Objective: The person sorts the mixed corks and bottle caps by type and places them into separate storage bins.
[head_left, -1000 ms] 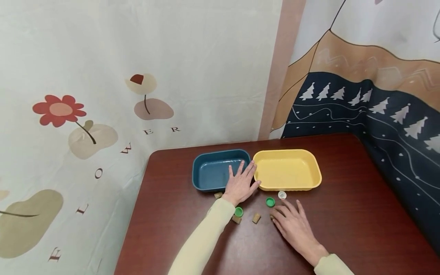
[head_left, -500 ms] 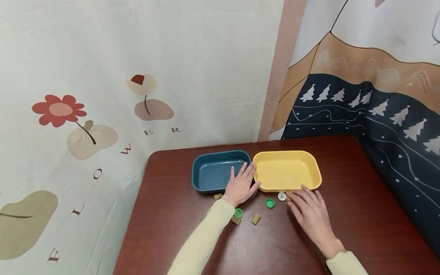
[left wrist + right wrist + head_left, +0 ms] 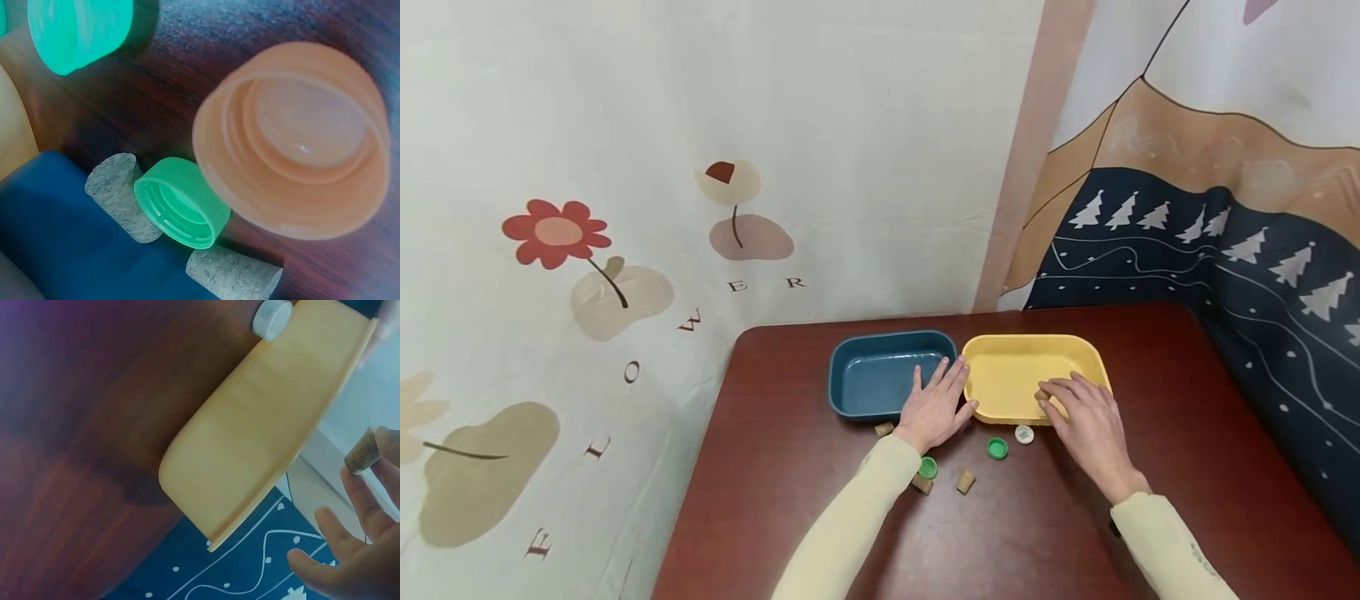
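My left hand (image 3: 937,403) lies flat with straight fingers on the table, its fingertips at the gap between the blue tray (image 3: 857,375) and the yellow tray (image 3: 1011,367). Over the yellow tray's front edge, my right hand (image 3: 1051,397) pinches a cork (image 3: 1041,394) at its fingertips; the right wrist view shows that cork (image 3: 364,451) beside the yellow tray (image 3: 269,437). Both trays look empty. In the left wrist view an orange cap (image 3: 294,137), a green cap (image 3: 181,203) and two corks (image 3: 122,194) lie close together.
Loose on the dark wood table (image 3: 1187,467) in front of the trays are a white cap (image 3: 1024,433), two green caps (image 3: 997,448) (image 3: 928,467) and three corks (image 3: 883,429) (image 3: 921,483) (image 3: 966,481). Patterned cloth walls stand behind and to the right.
My right hand has moved from the table near the caps forward and right to the yellow tray, and now pinches a cork. My left hand has stayed put.
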Demonstrator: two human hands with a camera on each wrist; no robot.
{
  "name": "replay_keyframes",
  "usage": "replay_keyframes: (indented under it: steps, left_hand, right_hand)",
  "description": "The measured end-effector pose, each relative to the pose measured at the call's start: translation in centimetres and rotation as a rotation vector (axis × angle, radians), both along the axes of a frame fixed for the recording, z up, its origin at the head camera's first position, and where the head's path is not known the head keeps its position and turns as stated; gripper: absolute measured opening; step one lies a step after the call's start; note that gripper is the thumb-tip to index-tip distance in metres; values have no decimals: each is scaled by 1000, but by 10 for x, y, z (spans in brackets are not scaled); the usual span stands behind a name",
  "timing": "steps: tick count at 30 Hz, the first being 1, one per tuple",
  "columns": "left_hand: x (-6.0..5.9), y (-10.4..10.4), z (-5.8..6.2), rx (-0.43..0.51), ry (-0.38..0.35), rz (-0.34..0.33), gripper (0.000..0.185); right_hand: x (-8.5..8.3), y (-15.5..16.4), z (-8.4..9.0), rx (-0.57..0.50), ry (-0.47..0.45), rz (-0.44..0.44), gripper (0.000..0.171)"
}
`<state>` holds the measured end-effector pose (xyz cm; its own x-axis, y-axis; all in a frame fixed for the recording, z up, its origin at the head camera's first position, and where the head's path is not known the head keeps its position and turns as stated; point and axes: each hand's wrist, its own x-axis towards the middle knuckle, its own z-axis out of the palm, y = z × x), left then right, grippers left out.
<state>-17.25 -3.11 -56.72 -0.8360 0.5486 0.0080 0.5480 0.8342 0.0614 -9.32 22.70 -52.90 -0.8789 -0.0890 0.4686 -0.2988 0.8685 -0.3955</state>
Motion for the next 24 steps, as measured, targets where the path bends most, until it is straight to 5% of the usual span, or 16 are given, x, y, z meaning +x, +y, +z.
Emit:
replay_keyframes:
  steps: [12, 24]
  left_hand:
    - [-1, -1, -1, -6, 12, 2, 71]
    - [-1, 0, -1, -32, -5, 9, 70]
  right_hand:
    - [-50, 4, -11, 155, -153, -5, 26]
    - [-72, 7, -16, 215, -490, -27, 22]
